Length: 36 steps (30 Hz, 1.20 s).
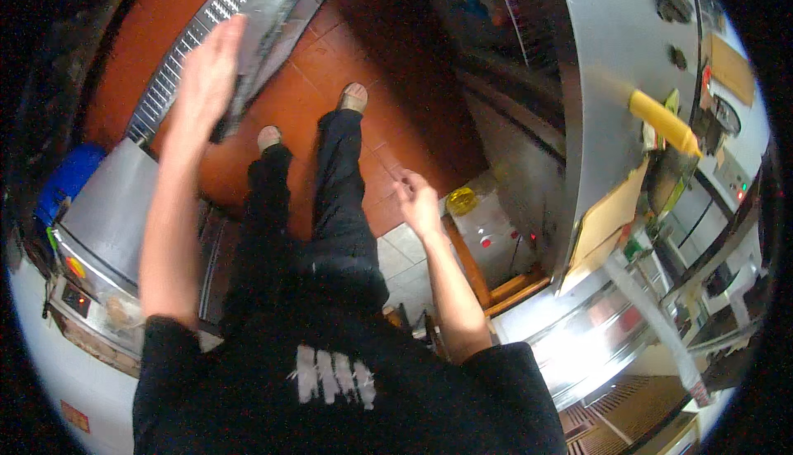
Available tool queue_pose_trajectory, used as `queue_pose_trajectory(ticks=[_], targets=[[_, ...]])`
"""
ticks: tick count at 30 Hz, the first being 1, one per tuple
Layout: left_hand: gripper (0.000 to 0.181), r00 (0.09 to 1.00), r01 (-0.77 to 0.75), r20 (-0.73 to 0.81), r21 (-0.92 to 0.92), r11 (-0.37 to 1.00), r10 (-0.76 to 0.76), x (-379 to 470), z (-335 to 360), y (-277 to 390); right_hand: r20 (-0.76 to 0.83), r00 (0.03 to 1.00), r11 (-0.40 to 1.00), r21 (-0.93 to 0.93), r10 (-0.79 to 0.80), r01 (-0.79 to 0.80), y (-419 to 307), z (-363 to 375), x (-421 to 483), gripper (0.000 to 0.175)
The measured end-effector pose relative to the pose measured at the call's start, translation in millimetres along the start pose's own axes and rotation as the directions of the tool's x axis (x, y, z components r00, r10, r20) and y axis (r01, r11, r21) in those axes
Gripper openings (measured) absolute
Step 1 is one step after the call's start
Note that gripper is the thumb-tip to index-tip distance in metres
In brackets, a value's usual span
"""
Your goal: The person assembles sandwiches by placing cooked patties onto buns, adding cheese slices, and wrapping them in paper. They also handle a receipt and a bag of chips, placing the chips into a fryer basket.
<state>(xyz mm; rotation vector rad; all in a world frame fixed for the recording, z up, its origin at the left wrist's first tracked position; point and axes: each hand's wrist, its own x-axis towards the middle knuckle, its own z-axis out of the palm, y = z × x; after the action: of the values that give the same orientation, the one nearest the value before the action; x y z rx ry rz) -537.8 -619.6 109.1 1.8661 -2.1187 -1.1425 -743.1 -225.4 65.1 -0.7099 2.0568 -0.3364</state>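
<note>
My left hand [214, 65] is stretched out at the upper left, blurred, with the fingers straight. It appears above a steel unit [272, 34] with a slotted edge; whether it touches the unit I cannot tell. My right hand [418, 201] hangs over the reddish tiled floor [334, 40], thumb and fingers loosely curled. A thin dark line meets its fingertips, and the view does not settle whether it is a held thing or a tile joint. Below the hands are my dark-trousered legs, one foot ahead of the other.
A steel counter [604, 127] runs along the right, bearing a yellow squeeze bottle [663, 122] and a cardboard piece [604, 232]. Under its near end are a clear container with a yellow cap [461, 201] and a wooden frame [468, 263]. At left stands a steel-topped unit [114, 201] beside a blue object [71, 182].
</note>
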Motion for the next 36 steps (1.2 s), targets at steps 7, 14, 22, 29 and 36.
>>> queue_pose_trajectory(ticks=[7, 14, 22, 29, 36], targets=[[0.053, 0.927, -0.303, -0.131, 0.296, 0.906, 0.352, 54, -55, -60, -0.142, 0.966, 0.840, 0.532, 0.218, -0.112, 72, -60, 163, 0.031], [0.053, 0.952, -0.230, -0.118, 0.326, 0.917, 0.281, 78, -77, -85, -0.534, 0.609, 0.555, 0.813, 0.587, 0.178, 35, -108, 183, 0.045], [0.056, 0.975, 0.095, -0.170, -0.264, 0.960, -0.144, -39, 47, -8, -0.830, 0.478, 0.818, 0.472, 0.286, 0.330, 74, -134, 142, 0.039], [0.039, 0.826, -0.232, 0.180, -0.755, 0.613, 0.534, -126, 184, 83, -0.485, 0.506, 0.655, 0.718, 0.713, -0.236, 62, 74, -69, 0.066], [0.053, 0.554, -0.611, 0.110, -0.619, 0.493, 0.825, -104, 271, 168, -0.054, 0.276, 0.009, 0.986, 0.960, 0.164, 111, 139, -218, 0.094]])
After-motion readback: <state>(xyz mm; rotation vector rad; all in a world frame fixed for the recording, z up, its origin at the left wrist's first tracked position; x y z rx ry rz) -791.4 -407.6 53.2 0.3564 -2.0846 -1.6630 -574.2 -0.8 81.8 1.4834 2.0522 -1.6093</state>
